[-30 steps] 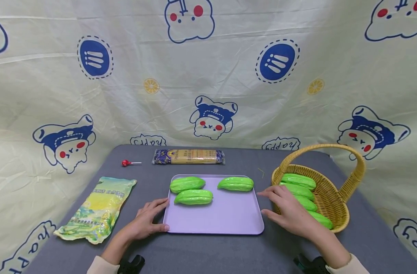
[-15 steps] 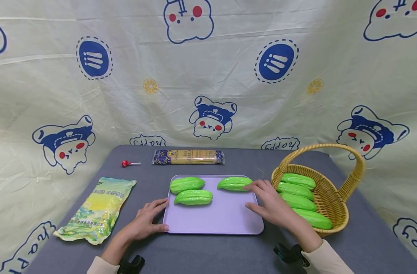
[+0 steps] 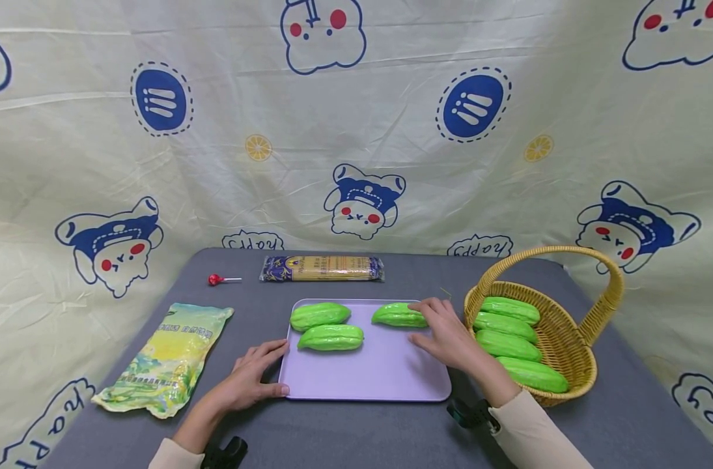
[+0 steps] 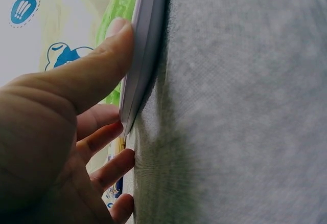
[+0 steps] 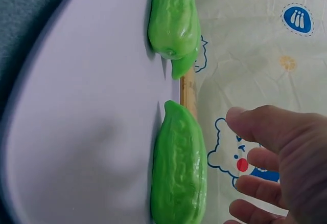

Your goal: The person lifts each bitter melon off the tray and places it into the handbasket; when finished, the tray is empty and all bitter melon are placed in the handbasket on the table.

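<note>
Right hand (image 3: pixel 447 335) above the right end of a ridged green gourd (image 3: pixel 397 315), which lies in the far right part of a lilac tray (image 3: pixel 368 378). The gourd's long axis runs left to right, roughly along the tray's far edge, so that it extends leftward from the fingertips; the right hand is much the nearer of the two. Its thumb stands well away from its spread fingers and it grips nothing; the right wrist view shows a gap between hand and gourd. The left hand (image 3: pixel 247 374), fingers apart, touches the tray's left rim without holding any gourd.

Left on the tray lie a rear gourd (image 3: pixel 320 316) and a front gourd (image 3: pixel 331 338), roughly parallel. Just right of the tray, a wicker basket (image 3: pixel 561 329) with an arched handle contains four gourds (image 3: pixel 511 345). Beyond the tray lies a long wrapped packet (image 3: pixel 322 268); to the left are a red lollipop (image 3: pixel 215 279) and a yellow-green bag (image 3: pixel 165 361). Nothing visible separates the right hand from its nearest gourd.
</note>
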A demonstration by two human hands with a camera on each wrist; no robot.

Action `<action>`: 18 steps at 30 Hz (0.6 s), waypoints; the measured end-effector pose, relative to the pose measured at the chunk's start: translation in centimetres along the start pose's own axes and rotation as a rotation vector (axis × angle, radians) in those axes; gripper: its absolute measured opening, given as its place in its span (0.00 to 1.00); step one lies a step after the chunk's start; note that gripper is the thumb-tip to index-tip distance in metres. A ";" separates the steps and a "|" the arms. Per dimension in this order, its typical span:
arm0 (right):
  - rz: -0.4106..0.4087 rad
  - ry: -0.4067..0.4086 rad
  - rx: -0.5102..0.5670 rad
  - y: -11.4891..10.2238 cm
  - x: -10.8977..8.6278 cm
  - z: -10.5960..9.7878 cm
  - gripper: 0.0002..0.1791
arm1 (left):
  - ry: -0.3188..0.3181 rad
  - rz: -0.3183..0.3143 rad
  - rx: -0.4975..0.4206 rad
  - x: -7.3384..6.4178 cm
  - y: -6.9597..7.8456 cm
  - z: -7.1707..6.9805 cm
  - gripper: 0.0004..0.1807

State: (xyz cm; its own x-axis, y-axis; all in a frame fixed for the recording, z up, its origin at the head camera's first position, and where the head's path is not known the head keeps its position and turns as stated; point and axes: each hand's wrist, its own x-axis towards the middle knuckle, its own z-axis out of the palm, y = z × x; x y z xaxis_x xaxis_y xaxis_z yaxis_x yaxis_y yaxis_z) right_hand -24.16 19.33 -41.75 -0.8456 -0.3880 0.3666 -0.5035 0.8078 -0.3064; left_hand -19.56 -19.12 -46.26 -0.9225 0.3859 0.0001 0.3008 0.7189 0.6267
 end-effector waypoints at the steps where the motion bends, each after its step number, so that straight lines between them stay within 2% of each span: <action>1: 0.008 -0.003 0.000 0.1 0.1 0.1 0.30 | 0.000 0.000 0.001 0.0 0.0 0.0 0.44; 18: 0.114 -0.066 -0.007 1.3 2.4 2.0 0.32 | 0.004 0.001 0.002 0.0 0.0 0.0 0.44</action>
State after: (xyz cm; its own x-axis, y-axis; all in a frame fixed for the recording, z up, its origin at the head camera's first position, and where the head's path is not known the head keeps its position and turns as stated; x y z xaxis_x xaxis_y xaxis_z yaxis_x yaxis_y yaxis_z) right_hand -27.19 18.64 -43.02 -0.9071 -0.3218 0.2713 -0.4027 0.8513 -0.3364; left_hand -19.54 -19.10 -46.24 -0.9232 0.3843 0.0039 0.3022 0.7195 0.6253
